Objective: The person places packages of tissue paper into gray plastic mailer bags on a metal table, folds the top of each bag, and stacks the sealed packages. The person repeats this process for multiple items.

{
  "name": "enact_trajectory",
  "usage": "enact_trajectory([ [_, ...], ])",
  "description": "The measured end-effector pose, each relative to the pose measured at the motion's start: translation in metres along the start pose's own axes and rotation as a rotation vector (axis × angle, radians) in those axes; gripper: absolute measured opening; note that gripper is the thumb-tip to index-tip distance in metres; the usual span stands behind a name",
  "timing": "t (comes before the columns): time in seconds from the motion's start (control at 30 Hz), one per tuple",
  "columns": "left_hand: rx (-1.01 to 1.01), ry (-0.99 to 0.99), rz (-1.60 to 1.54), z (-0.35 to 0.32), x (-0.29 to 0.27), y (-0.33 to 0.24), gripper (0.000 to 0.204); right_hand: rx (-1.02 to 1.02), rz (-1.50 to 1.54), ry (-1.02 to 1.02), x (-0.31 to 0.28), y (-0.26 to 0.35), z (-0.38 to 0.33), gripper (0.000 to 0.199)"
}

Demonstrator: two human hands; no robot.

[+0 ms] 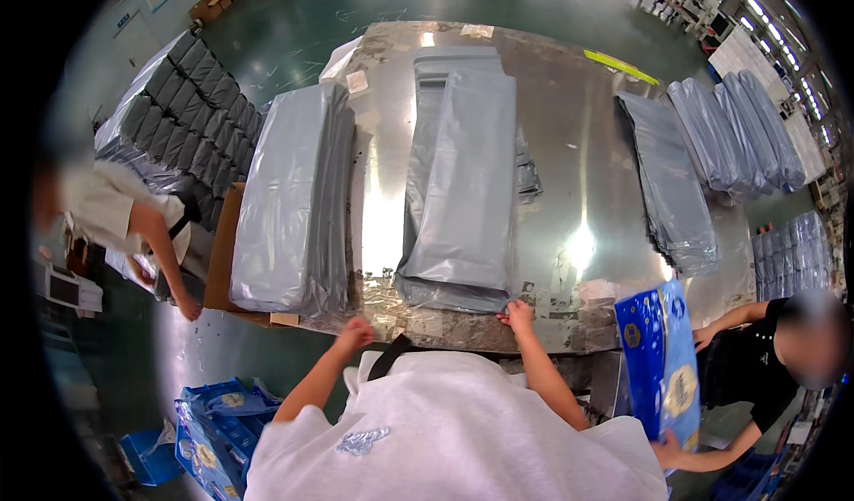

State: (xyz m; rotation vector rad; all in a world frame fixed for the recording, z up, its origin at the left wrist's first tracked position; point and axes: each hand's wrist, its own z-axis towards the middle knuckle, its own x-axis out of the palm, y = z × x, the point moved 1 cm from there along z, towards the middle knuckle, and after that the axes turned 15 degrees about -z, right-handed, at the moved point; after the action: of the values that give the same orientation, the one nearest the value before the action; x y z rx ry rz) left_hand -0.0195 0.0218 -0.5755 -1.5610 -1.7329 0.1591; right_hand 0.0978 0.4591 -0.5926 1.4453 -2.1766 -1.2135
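Observation:
A stack of flat grey plastic bags point(469, 181) lies lengthwise in front of me on the metal table. My right hand point(517, 316) pinches its near right corner. My left hand point(355, 333) is closed by the table's front edge, left of the stack and apart from it; nothing shows in its fingers. Partly covered by the top bags, more grey bags point(431, 76) show at the far left of the stack. Dark folded edges stick out on its right side.
A tall pile of grey bags point(285, 198) stands on the left beside a cardboard box point(226, 247). More bag bundles point(672, 181) line the table's right side. A co-worker at the right holds a blue printed package point(660, 359); another person stands at the left. Blue packaging point(209, 439) lies lower left.

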Motion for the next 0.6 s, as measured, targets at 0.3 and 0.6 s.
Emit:
enact_trajectory([
  [0.3, 1.115, -0.842, -0.521, -0.134, -0.276, -0.135, 0.010, -0.016, 0.050, 0.036, 0.008, -0.008, 0.005, 0.022],
  [0.6, -0.034, -0.897, 1.409, -0.052, -0.213, -0.126, 0.033, -0.128, -0.087, 0.093, -0.001, 0.006, -0.015, 0.022],
])
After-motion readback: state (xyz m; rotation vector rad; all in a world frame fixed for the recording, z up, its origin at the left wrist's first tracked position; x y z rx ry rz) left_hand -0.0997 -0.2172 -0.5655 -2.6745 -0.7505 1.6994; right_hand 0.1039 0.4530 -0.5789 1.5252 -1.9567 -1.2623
